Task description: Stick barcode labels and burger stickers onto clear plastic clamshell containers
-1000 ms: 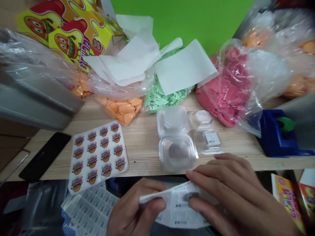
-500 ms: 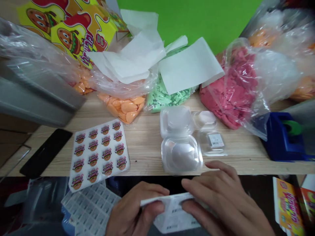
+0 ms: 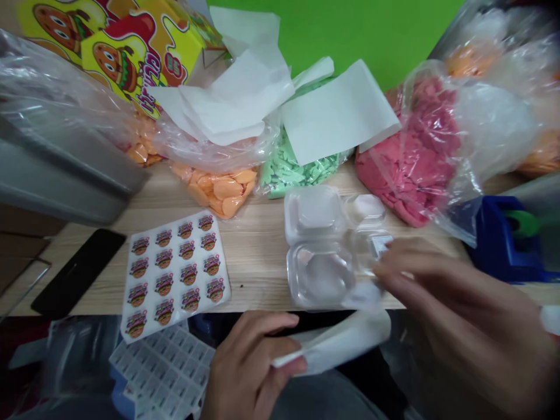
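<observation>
My left hand [image 3: 251, 364] pinches the edge of a white label sheet [image 3: 341, 344] below the table's front edge. My right hand [image 3: 455, 315] is blurred by motion and hovers over the right side of the open clear plastic clamshell container [image 3: 319, 251], close to the smaller clear container [image 3: 374, 233] with a barcode label; whether its fingertips pinch anything I cannot make out. A sheet of burger stickers [image 3: 175, 271] lies on the wooden table [image 3: 258, 256] to the left.
Bags of orange pieces [image 3: 219, 192], green pieces [image 3: 297, 169] and red pieces [image 3: 406, 157] line the back, with white paper sheets on top. Yellow burger boxes [image 3: 131, 52] stand back left. A black phone [image 3: 79, 271] lies left, a blue tape dispenser [image 3: 503, 239] right.
My right hand has let go of the label sheet and swung up and right over the clear containers. The left hand still holds the sheet, which now droops.
</observation>
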`<state>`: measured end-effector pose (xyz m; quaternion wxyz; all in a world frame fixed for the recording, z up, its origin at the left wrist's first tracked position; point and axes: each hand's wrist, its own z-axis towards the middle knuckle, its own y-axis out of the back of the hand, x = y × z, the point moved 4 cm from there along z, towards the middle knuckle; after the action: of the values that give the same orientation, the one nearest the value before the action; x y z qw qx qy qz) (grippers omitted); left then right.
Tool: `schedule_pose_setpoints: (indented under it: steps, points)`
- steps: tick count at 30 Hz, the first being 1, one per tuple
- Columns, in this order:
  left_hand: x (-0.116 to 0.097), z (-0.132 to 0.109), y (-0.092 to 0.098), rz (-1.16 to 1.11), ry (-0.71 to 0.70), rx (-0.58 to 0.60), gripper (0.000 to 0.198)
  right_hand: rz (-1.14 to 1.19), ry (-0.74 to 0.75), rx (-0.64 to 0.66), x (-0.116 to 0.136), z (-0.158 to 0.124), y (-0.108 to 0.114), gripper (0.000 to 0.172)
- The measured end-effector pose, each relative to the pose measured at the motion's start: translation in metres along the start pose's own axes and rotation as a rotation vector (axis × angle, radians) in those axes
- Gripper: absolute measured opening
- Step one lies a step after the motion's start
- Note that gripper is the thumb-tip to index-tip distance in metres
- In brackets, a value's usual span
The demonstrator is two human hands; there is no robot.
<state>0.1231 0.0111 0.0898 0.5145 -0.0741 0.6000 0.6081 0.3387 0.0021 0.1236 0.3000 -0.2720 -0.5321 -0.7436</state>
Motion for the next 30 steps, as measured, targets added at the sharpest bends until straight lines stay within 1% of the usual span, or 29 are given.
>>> schedule_pose_setpoints:
  steps: [1,3,6,8,11,13,15,17,18,20,21,22,23,26,27,28,30]
  points:
    - [-0.002,0.0,-0.004,0.05,-0.073,0.022,0.014,0.011,0.002,0.03,-0.003,0.006,-0.004,0.008]
    - [-0.005,0.0,-0.011,0.135,-0.171,-0.008,0.015,0.02,0.056,0.114,-0.007,0.016,-0.015,0.013]
    - [-0.007,-0.001,-0.021,0.183,-0.254,-0.11,0.022,-0.001,0.145,0.184,-0.01,0.024,-0.025,0.018]
    - [-0.007,0.0,-0.026,0.188,-0.273,-0.142,0.025,0.001,0.154,0.211,-0.012,0.026,-0.026,0.02]
    - [-0.008,0.004,-0.029,0.215,-0.311,-0.106,0.025,0.008,0.13,0.241,-0.015,0.028,-0.025,0.026]
    - [-0.01,0.009,-0.03,0.257,-0.316,-0.032,0.025,-0.02,0.128,0.242,-0.014,0.028,-0.026,0.026]
    - [-0.011,0.013,-0.03,0.307,-0.307,0.043,0.024,-0.087,0.166,0.233,-0.01,0.028,-0.029,0.026]
    - [-0.012,0.017,-0.03,0.345,-0.295,0.079,0.022,-0.225,0.224,0.193,-0.006,0.027,-0.033,0.026]
    - [-0.012,0.018,-0.029,0.349,-0.296,0.067,0.021,-0.302,0.237,0.131,-0.005,0.026,-0.032,0.026]
    - [-0.011,0.02,-0.029,0.332,-0.28,0.058,0.019,-0.41,0.216,-0.058,-0.008,0.023,-0.027,0.023]
    - [-0.01,0.02,-0.029,0.313,-0.274,0.06,0.017,-0.408,0.19,-0.13,-0.012,0.021,-0.023,0.022]
    - [-0.008,0.019,-0.03,0.291,-0.262,0.065,0.015,-0.362,0.166,-0.145,-0.016,0.018,-0.021,0.024]
    - [-0.005,0.018,-0.031,0.272,-0.243,0.074,0.013,-0.294,0.153,-0.085,-0.021,0.016,-0.022,0.031]
    - [0.006,0.007,-0.037,0.234,-0.182,0.087,0.011,-0.127,0.194,0.236,-0.028,0.007,-0.031,0.06]
    - [0.009,0.002,-0.04,0.229,-0.17,0.082,0.011,-0.102,0.208,0.292,-0.029,0.005,-0.033,0.065]
    - [0.012,-0.005,-0.043,0.223,-0.165,0.081,0.011,-0.092,0.216,0.305,-0.029,0.005,-0.033,0.066]
    - [0.013,-0.017,-0.049,0.212,-0.166,0.067,0.011,-0.048,0.194,0.29,-0.029,0.008,-0.032,0.064]
